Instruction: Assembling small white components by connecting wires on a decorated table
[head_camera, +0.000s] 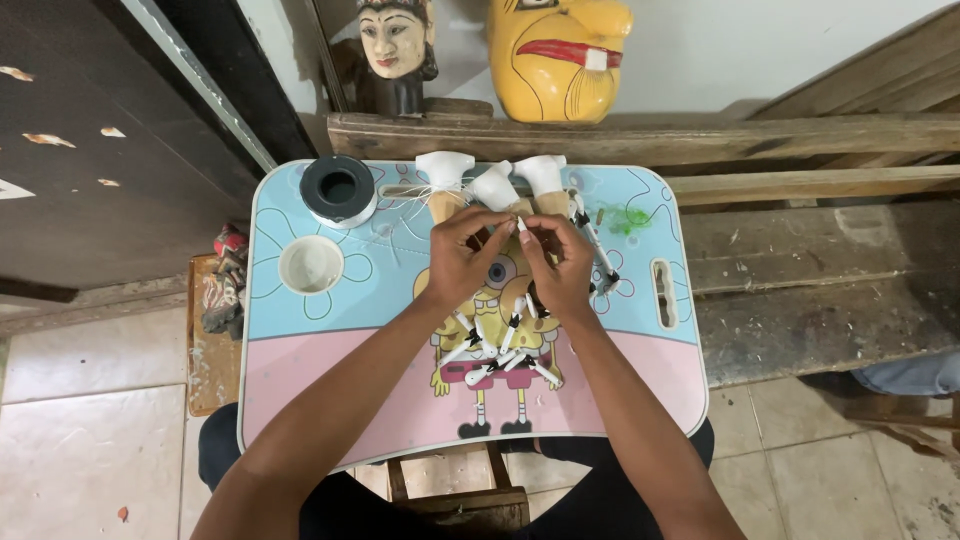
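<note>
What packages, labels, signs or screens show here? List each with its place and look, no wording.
No packages, written labels, signs or screens in view.
Nearest thing: the printed tray table, pale blue and pink, with a yellow cartoon figure under both hands.
Left hand and right hand pinch a small white piece above a pile of white and black pieces.

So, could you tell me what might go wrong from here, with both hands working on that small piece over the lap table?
The left hand and right hand pinch a tiny white piece between fingertips; it could slip and drop.

The pile of small black-and-white parts lies loose under the wrists, so a forearm could sweep some off the lap table.

The white thread trailing near the spool might snag the standing white-topped figures.
</note>
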